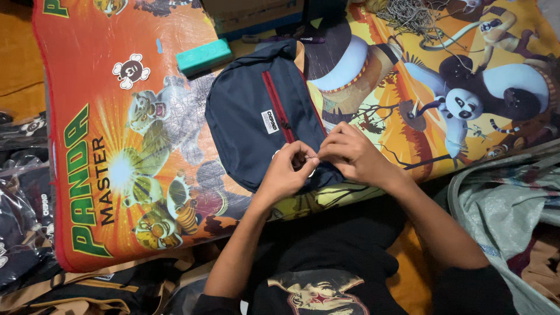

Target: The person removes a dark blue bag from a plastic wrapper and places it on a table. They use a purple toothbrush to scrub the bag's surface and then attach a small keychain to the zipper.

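Observation:
A navy blue bag (251,111) with a red zipper strip and a small white label lies on an orange cartoon-printed mat (99,99). My left hand (287,173) and my right hand (352,151) meet at the bag's near edge, at the lower end of the red zipper. Both pinch something small there, fingertips touching each other; the item between them is too small to identify. A tan strap shows at the bag's far corner.
A teal rectangular block (203,56) lies just beyond the bag. A tangle of grey cord (415,17) sits at the mat's far right. Plastic-wrapped dark bags (23,192) pile at the left, grey fabric (507,198) at the right, a cardboard box (251,13) behind.

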